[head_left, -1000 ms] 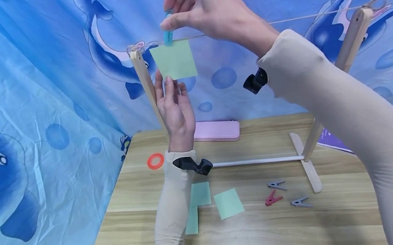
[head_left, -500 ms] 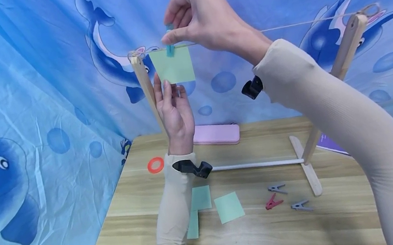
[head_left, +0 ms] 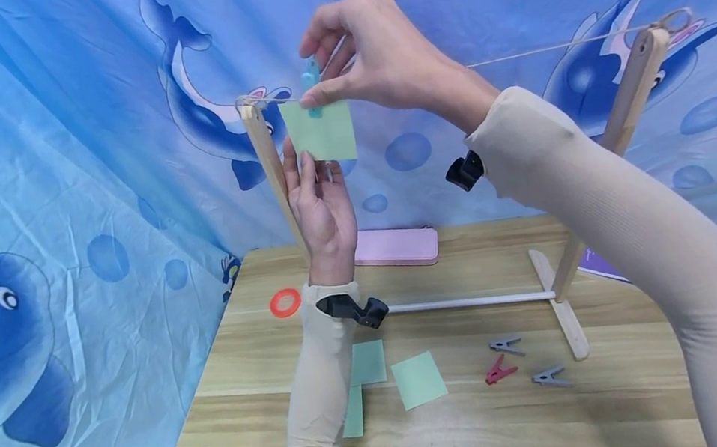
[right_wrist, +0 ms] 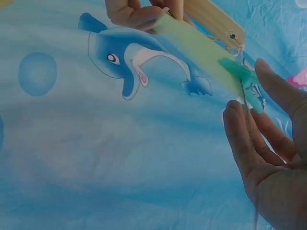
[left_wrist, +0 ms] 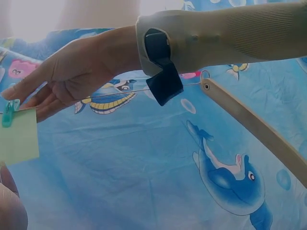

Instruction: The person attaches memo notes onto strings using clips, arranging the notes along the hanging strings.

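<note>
A light green sticky note [head_left: 322,134] hangs at the left part of a thin string [head_left: 513,54], with a teal clothespin [head_left: 311,79] on its top edge. My left hand [head_left: 325,216] pinches the note's lower edge between thumb and fingers. Around the clothespin, my right hand [head_left: 377,51] has its thumb and fingers spread apart; in the right wrist view the clothespin [right_wrist: 242,74] stands between the parted fingertips, the thumb beside it. The left wrist view shows the clothespin [left_wrist: 8,114] on the note [left_wrist: 19,139] just below the right fingertips.
Wooden posts [head_left: 636,85] carry the string, joined below by a white rod [head_left: 471,302]. On the table lie green notes [head_left: 418,379], grey clothespins [head_left: 551,377], a red clothespin [head_left: 500,369], an orange ring [head_left: 285,302], a pink case [head_left: 397,246] and a purple item [head_left: 602,265].
My right hand has come lower, and its fingers have parted from their pinch on the clothespin. The note has sunk slightly, while my left hand keeps its hold on the lower edge.
</note>
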A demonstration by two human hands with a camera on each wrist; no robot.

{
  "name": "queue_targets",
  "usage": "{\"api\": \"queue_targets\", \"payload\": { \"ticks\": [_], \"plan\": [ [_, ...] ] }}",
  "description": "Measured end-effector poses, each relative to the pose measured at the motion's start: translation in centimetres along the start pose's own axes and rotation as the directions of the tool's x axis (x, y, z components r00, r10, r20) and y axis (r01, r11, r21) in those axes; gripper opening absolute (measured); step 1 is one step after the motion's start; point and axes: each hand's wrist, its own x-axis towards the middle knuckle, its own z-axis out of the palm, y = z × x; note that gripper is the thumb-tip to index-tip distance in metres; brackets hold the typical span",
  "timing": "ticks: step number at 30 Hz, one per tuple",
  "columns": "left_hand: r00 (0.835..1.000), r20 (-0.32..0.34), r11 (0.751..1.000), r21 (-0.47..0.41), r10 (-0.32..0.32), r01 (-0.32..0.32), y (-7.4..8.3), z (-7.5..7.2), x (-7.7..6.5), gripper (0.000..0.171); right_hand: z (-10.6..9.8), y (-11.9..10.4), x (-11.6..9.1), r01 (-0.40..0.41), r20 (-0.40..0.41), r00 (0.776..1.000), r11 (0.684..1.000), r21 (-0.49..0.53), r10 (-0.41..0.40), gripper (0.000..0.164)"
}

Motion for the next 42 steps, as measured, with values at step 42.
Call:
{"api": "queue_targets", "payload": {
  "ticks": [42],
  "plan": [
    [0.985,0.119,0.928,0.365,-0.123,0.072,-1.6,-6.0,-4.0,0.021,-2.5,3.5,-12.0,0.190,-0.276,0.941,0.981,-0.042,-0.194,0.041]
  ]
}}
